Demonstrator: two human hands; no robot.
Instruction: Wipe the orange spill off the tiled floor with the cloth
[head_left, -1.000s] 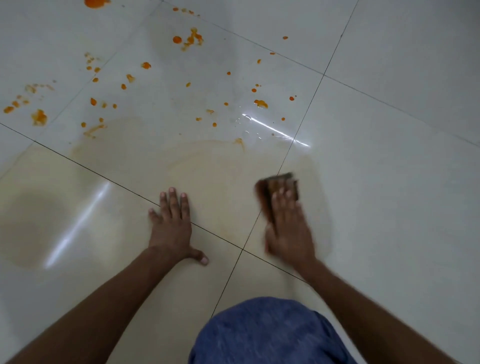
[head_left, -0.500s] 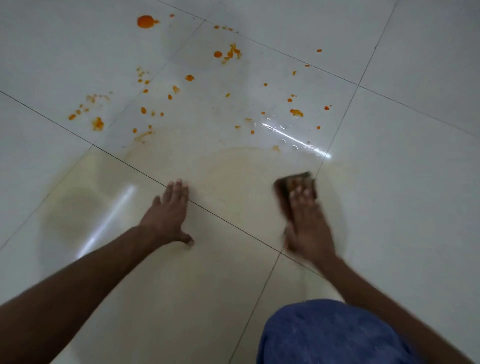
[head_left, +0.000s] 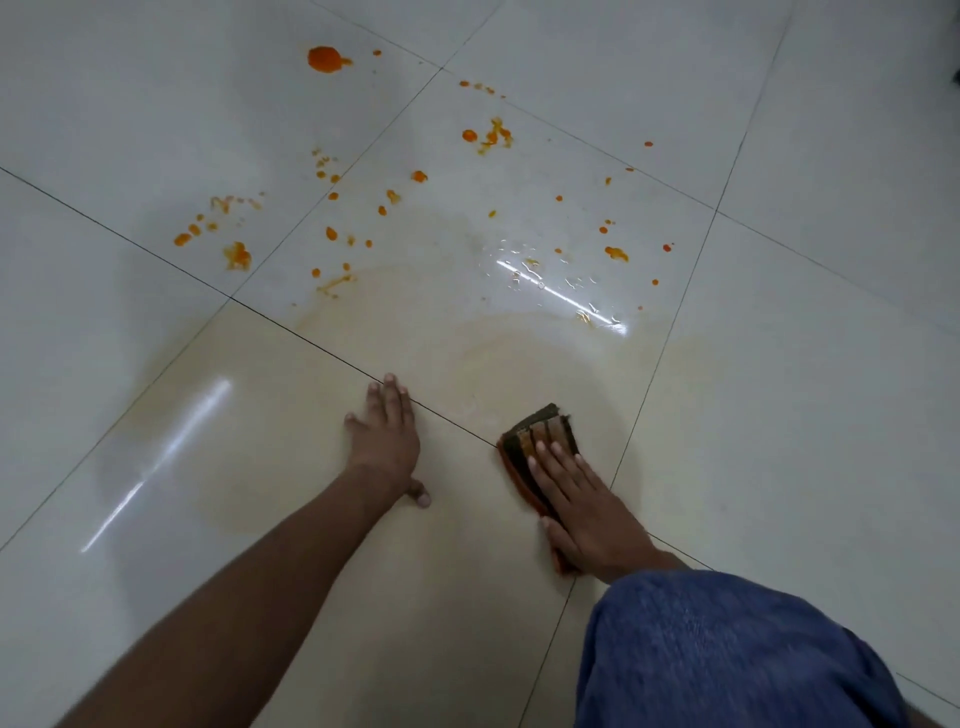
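Note:
A folded striped cloth (head_left: 540, 428), brown and orange, lies flat on the white tiled floor (head_left: 779, 364). My right hand (head_left: 584, 506) presses down on its near half with the fingers spread. My left hand (head_left: 387, 439) rests flat on the tile to the left, palm down, holding nothing. Orange spill drops (head_left: 488, 136) are scattered over the far tiles, with a bigger blob (head_left: 324, 58) at the top. A pale yellowish wet smear (head_left: 493, 343) covers the tile around and beyond the cloth.
My knee in blue fabric (head_left: 727, 654) fills the lower right corner. Dark grout lines cross the floor between my hands. A wet glare streak (head_left: 561, 293) shines beyond the cloth. Dry white tiles extend to the right.
My right hand has drawn the cloth back toward me and slightly left. My left hand stays planted. The view has shifted, so the spill sits lower and more to the right.

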